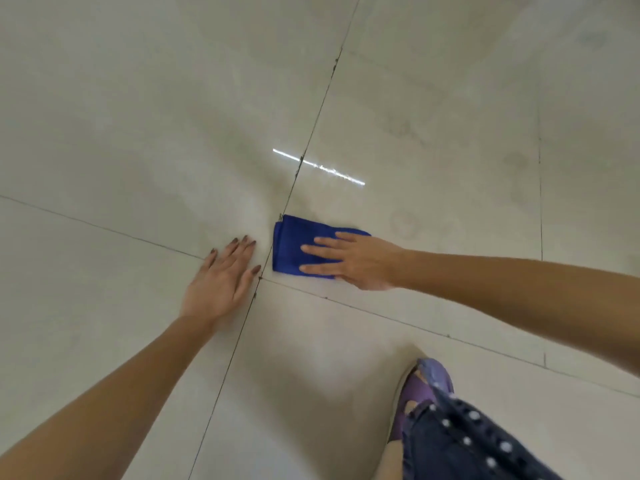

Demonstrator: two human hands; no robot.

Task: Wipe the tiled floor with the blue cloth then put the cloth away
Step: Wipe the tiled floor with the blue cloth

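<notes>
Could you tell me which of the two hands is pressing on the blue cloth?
The right hand, flat on the blue cloth; the left hand rests on bare floor.

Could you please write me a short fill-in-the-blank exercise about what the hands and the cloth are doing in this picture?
1. The right hand presses flat on the ____ cloth.
2. The left hand rests flat on the bare ____.
3. The cloth lies folded just to the ____ of the dark grout line.

Missing words: blue; floor; right

Single head view, looking steeply down, close over tiled floor [138, 116]; both arms enter from below.
</notes>
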